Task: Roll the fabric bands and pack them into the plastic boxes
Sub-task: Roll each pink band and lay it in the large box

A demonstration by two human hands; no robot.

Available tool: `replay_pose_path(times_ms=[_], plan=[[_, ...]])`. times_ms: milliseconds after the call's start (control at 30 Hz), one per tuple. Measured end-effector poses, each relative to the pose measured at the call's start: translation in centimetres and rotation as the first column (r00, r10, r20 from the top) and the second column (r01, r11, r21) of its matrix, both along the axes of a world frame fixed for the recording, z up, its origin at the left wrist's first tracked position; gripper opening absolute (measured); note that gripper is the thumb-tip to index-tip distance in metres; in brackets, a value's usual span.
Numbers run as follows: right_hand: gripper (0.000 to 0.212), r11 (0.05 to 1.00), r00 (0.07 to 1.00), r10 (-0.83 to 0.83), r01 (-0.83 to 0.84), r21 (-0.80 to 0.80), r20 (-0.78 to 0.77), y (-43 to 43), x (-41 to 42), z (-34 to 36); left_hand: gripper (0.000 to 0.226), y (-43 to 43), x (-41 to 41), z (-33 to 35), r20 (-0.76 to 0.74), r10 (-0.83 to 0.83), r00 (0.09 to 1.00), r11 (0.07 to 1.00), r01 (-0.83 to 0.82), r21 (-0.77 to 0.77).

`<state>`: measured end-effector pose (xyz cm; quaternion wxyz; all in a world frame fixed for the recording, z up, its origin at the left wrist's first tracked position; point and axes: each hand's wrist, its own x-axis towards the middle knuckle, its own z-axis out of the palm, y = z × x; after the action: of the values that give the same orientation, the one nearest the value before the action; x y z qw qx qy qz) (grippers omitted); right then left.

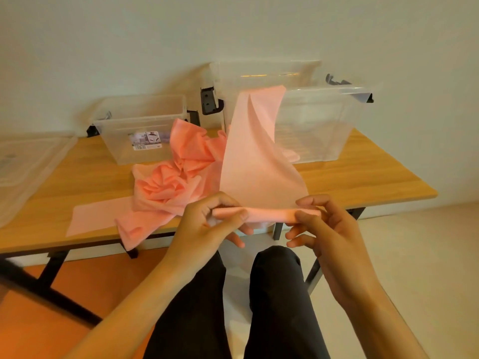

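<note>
Both hands sat at frame centre, fingers curled: left hand point(207, 221) pinched one end of a thin, tight pink roll point(269, 212), right hand point(318, 224) pinched the other, thumb on top. The rest of that soft matte fabric band point(259, 156) rose as a flat, twisted sheet to the rim of the big clear plastic box point(324, 120), upper right. A crumpled pink pile point(176, 177) lay mid-table, in front of a smaller clear box point(124, 141). Wood-grain table point(363, 177); flat clear lid point(26, 161) at far left.
</note>
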<state>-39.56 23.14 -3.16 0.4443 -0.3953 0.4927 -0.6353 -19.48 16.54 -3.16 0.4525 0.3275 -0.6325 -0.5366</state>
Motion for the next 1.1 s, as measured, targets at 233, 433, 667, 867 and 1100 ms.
replay_pose_path(times_ms=[233, 433, 667, 867, 1100], plan=[[0.028, 1.000, 0.996, 0.012, -0.013, -0.003, -0.091, -0.2, -0.1, -1.3, 0.018, 0.1, -0.3, -1.4, -0.014, 0.053, 0.998, 0.999, -0.053, -0.013], [0.028, 1.000, 0.998, 0.030, -0.029, 0.005, -0.062, -0.5, -0.3, -2.1, 0.018, -0.4, -0.1, -1.7, -0.023, 0.057, 0.998, 0.998, -0.057, -0.003], [0.031, 1.000, 0.996, -0.012, 0.014, 0.022, -0.083, -1.1, -0.1, -2.7, 0.014, -0.7, 0.2, -2.0, 0.007, 0.039, 0.999, 0.999, -0.038, -0.036], [0.033, 0.998, 0.998, -0.026, 0.029, 0.047, -0.058, -1.7, 0.1, -2.5, 0.018, -1.1, 0.3, -1.7, 0.008, 0.020, 1.000, 0.999, -0.020, -0.045], [0.028, 0.999, 0.997, 0.035, -0.036, -0.012, -0.072, -2.3, 0.1, -2.1, 0.014, -1.3, 0.5, -1.6, -0.041, 0.002, 0.999, 1.000, -0.001, 0.021]])
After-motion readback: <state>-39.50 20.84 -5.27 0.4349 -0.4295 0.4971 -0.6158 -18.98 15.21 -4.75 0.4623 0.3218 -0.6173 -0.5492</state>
